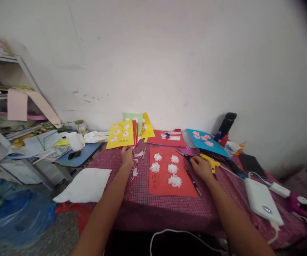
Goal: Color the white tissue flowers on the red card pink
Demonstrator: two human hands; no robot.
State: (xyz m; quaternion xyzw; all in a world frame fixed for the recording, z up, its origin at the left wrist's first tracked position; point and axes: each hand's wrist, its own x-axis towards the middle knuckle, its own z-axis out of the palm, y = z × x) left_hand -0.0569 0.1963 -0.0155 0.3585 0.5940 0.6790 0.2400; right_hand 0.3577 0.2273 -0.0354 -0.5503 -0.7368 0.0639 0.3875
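My left hand (127, 156) is over the left part of the checked cloth, with its fingers closed together. What they pinch, if anything, is too small to make out. White paper scraps (135, 172) and a wooden clothespin (144, 153) lie just right of it. My right hand (201, 167) has its fingers on the dark handles of a pair of scissors (181, 153), blades pointing left. Between the hands lies a red card (160, 186) bearing several crumpled white paper flowers (172, 168) and handwriting. A dark pen (194, 180) rests along the card's right edge.
Yellow (120, 135), red (165, 138) and blue (209, 142) flower cards lie toward the wall. A yellow glue gun (210, 160) sits beside my right hand. White tissue (84, 185) covers the table's left corner. A white power bank (262, 201) with cables lies right; a black bottle (227, 124) stands behind.
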